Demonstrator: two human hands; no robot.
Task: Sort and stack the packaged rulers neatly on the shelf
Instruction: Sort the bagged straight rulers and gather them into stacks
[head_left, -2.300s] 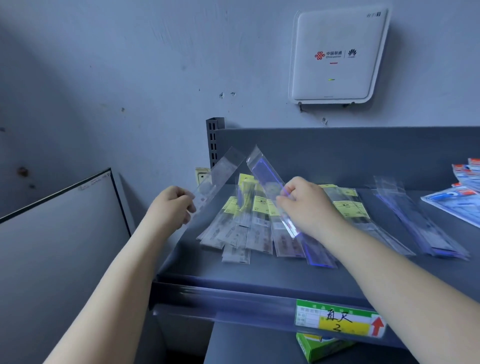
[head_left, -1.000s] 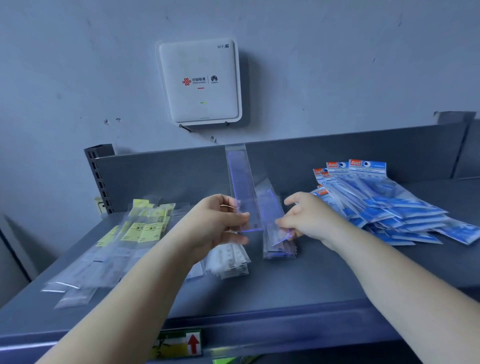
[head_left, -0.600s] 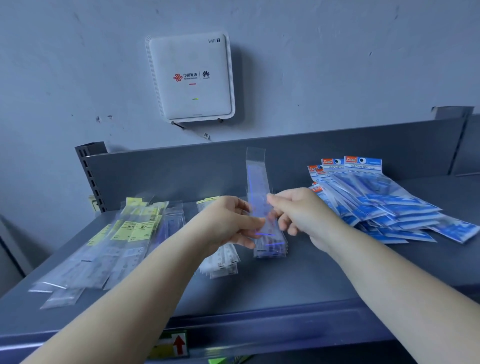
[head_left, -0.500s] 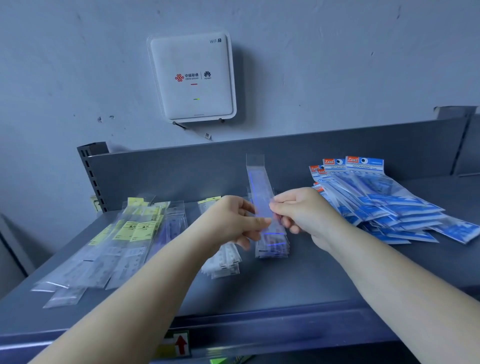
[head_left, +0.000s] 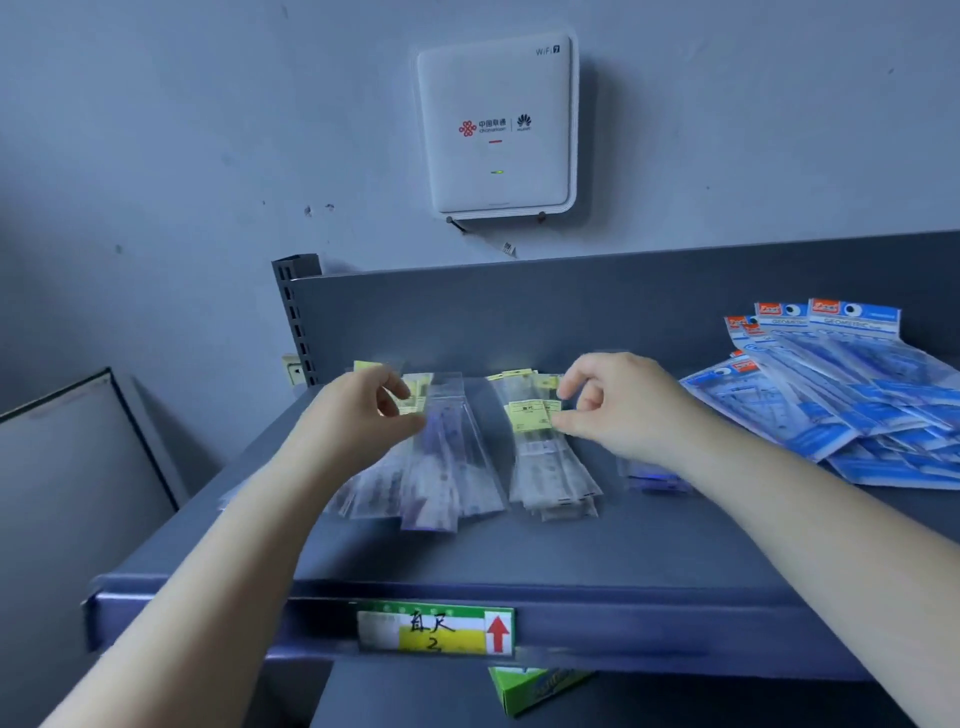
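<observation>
I am seeing my left hand (head_left: 358, 415) pinching the far end of the left ruler pile (head_left: 431, 467) on the shelf (head_left: 519, 551), while my right hand (head_left: 618, 405), fingers curled, is pinching the yellow-labelled middle pile (head_left: 550, 457).

A white wall-mounted router (head_left: 496, 127) hangs on the grey wall (head_left: 182, 130) above and beyond the hands, with red and black logos, a small green light and "WiFi 7" printed at its top corner. Well to the left of the left hand leans a grey board with a dark edge (head_left: 78, 467). Nearer than both hands, a green and yellow price tag (head_left: 435, 629) with handwritten characters and a red arrow sits on a rail; just below it pokes out a green box (head_left: 530, 686).
</observation>
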